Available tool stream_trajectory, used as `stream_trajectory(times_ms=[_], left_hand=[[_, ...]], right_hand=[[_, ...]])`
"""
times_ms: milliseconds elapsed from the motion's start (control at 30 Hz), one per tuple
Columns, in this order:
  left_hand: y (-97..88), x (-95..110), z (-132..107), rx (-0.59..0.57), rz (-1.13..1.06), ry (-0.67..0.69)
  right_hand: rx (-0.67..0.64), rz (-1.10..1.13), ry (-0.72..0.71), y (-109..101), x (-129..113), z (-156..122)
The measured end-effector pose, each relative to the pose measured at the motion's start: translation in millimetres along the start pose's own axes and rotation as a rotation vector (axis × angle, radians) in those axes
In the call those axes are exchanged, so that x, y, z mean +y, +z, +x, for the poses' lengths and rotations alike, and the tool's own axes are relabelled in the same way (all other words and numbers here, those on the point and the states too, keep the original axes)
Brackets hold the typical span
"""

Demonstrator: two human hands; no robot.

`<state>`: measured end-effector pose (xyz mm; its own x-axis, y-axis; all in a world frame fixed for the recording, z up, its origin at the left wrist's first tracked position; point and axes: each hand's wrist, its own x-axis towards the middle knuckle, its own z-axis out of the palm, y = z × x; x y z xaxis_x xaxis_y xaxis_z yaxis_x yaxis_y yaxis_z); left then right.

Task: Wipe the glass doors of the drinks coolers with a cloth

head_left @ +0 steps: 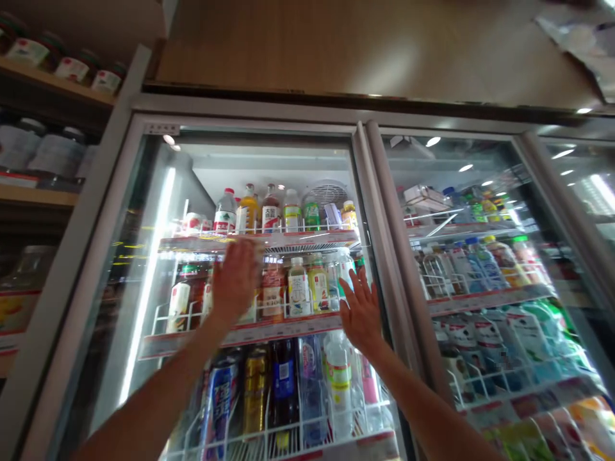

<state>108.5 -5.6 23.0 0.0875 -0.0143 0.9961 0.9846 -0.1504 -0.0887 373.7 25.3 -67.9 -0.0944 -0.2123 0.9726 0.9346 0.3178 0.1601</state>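
Both arms reach up in front of a glass fridge door (250, 121). My left hand (234, 278) is raised before the middle of the glass, and motion smears its fingers. A pale tan blur shows by its fingertips, too unclear to name. Toward the door's right edge, my right hand (360, 310) is open with fingers spread, at or very near the glass, holding nothing. Behind the glass stand a tea bottle (298, 288), a yellow-labelled bottle (318, 285) and an orange drink bottle (246, 211). My left hand hides part of the middle shelf.
A door handle strip (368, 173) runs down the right of the door. Another fridge section (473, 275) with bottled drinks continues to the right. Shelves with jars (72, 69) stand at the left. A wooden panel (336, 45) spans the top.
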Motion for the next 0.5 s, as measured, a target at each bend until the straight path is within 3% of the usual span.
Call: stream_trajectory(times_ms=[67, 133, 200, 267, 333, 367, 400, 433, 500], left_hand=[[-15.6, -45, 12, 0.142, 0.045, -0.311], [-21.9, -55, 16, 0.186, 0.058, -0.412], [-15.8, -27, 10, 0.137, 0.042, -0.307], [-1.0, 20, -3, 0.051, 0.009, -0.086], [12.4, 56, -16, -0.049, -0.037, 0.296], [15.2, 61, -20, -0.078, -0.045, 0.408], [14.4, 57, -20, -0.090, -0.041, 0.455], [10.0, 44, -18, -0.077, -0.022, 0.413], [-5.5, 1, -6, -0.001, 0.041, 0.139]], right_hand=[[-0.003, 0.000, 0.005, 1, -1, 0], [-0.002, -0.010, 0.011, 1, -3, 0], [0.003, -0.017, 0.010, 1, -4, 0], [0.009, -0.010, 0.001, 0, -3, 0], [0.013, 0.010, -0.010, 0, -2, 0], [0.016, 0.020, -0.012, -1, -1, 0], [0.019, 0.028, -0.011, -1, -1, 0], [0.024, 0.032, -0.008, -1, -1, 0], [0.029, 0.029, 0.005, -1, -2, 0]])
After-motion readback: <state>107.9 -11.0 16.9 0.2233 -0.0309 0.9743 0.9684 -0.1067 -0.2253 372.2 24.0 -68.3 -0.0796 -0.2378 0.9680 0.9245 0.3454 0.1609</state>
